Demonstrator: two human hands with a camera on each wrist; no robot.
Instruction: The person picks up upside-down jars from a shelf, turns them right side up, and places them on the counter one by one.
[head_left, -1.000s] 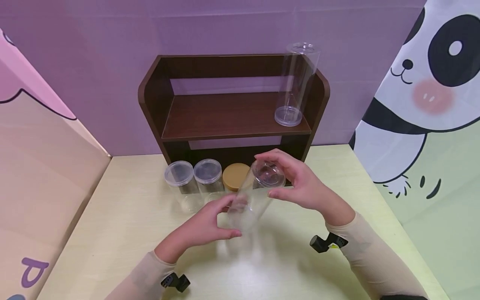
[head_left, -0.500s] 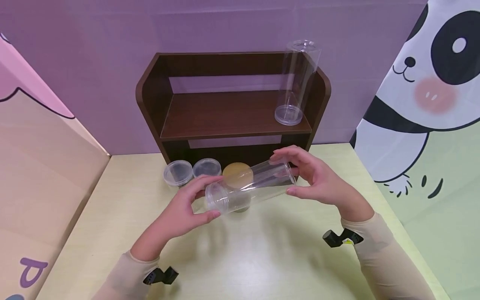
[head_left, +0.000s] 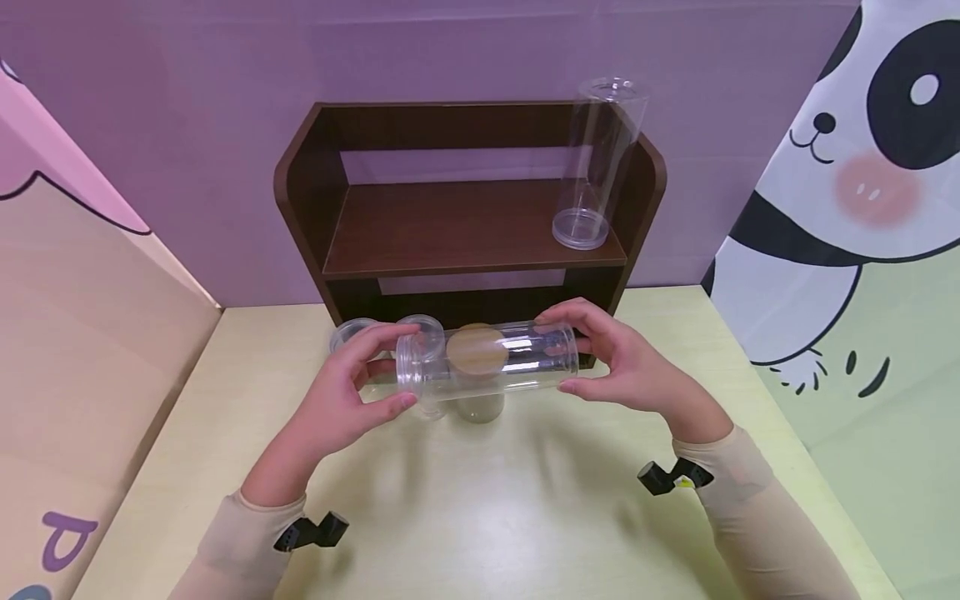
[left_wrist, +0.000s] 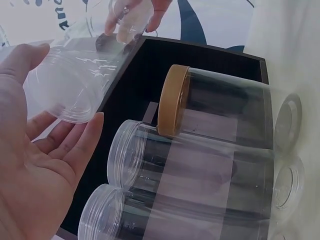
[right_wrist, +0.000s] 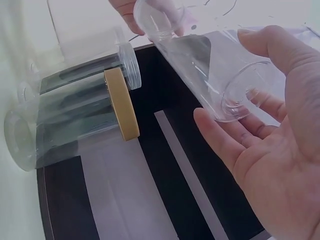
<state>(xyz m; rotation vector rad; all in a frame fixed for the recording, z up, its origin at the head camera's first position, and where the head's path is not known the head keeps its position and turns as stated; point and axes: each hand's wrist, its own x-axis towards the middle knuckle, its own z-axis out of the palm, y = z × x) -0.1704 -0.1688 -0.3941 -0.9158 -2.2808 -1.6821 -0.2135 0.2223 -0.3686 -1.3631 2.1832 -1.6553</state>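
Note:
A clear plastic jar point(head_left: 487, 367) lies level in the air, held between both hands above the table. My left hand point(head_left: 341, 392) grips its ridged lid end, thumb in front and fingers behind. At the bottom end, my right hand point(head_left: 615, 358) holds the jar by thumb and fingertips. In the left wrist view, the left palm point(left_wrist: 40, 175) faces the clear lid point(left_wrist: 65, 87). The right wrist view has the right hand point(right_wrist: 280, 135) at the jar's round base. Behind the held jar stands a jar with a tan lid point(left_wrist: 172, 100), next to two clear-lidded jars point(left_wrist: 125, 155).
A dark brown two-tier shelf point(head_left: 450, 225) stands at the back of the pale table point(head_left: 480, 517). On its upper board, at the right, stands a tall clear jar point(head_left: 600, 158). The standing jars are in front of the lower tier. A purple backdrop point(head_left: 480, 50) hangs behind.
The held jar has turned from a steep tilt to nearly horizontal and risen slightly. My left hand has moved left and up with the lid end; my right hand has moved slightly right.

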